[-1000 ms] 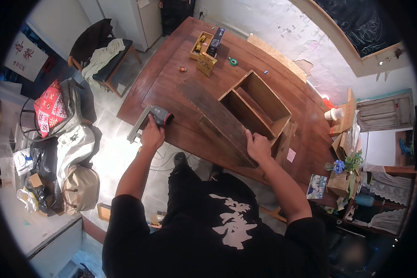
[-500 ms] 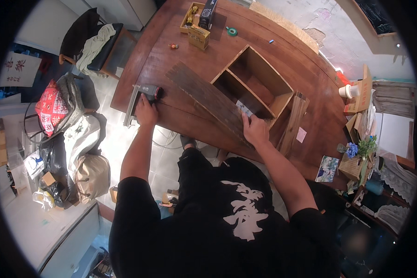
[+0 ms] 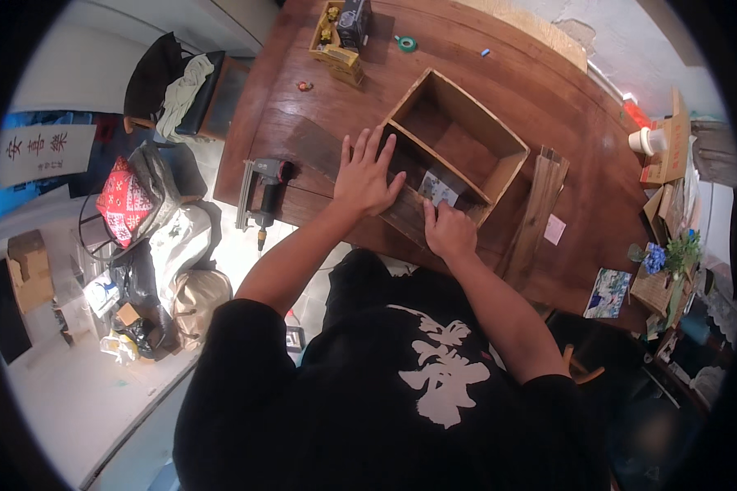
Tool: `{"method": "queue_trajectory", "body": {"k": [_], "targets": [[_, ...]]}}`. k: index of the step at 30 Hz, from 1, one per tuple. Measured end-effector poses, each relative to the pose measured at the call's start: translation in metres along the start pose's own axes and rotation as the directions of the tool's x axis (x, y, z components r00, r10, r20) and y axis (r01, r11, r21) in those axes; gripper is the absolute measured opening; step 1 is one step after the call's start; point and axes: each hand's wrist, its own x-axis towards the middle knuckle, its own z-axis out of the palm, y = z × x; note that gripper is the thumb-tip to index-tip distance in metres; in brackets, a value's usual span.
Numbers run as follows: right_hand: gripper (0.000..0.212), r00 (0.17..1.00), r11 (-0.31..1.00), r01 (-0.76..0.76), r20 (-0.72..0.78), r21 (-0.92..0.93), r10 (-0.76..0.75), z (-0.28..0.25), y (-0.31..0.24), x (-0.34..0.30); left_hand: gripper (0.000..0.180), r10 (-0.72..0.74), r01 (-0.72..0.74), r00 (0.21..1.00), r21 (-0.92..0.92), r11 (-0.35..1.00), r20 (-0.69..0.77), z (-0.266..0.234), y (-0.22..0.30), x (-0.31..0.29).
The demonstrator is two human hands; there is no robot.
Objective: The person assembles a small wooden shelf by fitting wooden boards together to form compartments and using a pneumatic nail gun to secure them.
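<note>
Left hand [image 3: 370, 177] open, palm down, fingers spread, over the middle of the dark plank [image 3: 309, 146]; can't tell if the palm presses on it. Right hand [image 3: 450, 231] closed on the plank's near right part, thumb pointing far, other fingers curled. Plank lies slantwise on the table [image 3: 598, 176], far left to near right, along the near side of the box [image 3: 479, 114]; can't tell if the two touch.

Box is open-topped, with one divider making two compartments; pale card [image 3: 440, 188] shows in the near one, just beyond the right thumb. Nail gun [image 3: 268, 182] lies at the table's left edge, nobody holding it. Slats [image 3: 537, 209] right of the box, pink paper [image 3: 554, 230] just right of them.

Far left: yellow carton [image 3: 341, 65], black box [image 3: 354, 23] just beside it, small red figure [image 3: 304, 86] nearer. Green tape [image 3: 405, 43] far of the box. Right side: white cup [image 3: 648, 141], blue flowers [image 3: 654, 259], picture [image 3: 608, 293] at the near right. Off the table, left: chair [image 3: 196, 102], red cushion [image 3: 123, 203].
</note>
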Motion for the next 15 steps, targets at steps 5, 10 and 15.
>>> {"method": "queue_trajectory", "body": {"k": [5,10,15], "targets": [[0.051,0.999,1.0,0.005,0.032,-0.002,-0.005,-0.0021,0.0007,-0.0011,0.079,-0.003,-0.001,0.996,0.051,0.999,0.087,-0.0015,0.0043,0.0024],[0.048,0.999,1.0,0.016,0.051,-0.008,-0.016,0.0031,0.0028,-0.0003,0.079,-0.03,0.026,0.992,0.035,0.999,0.124,-0.0072,0.0062,0.0018],[0.05,0.998,0.997,0.006,0.062,-0.071,-0.002,0.0023,-0.0017,0.0031,0.076,-0.002,0.003,1.0,-0.031,1.0,0.021,-0.0046,-0.0005,-0.0011]]}}
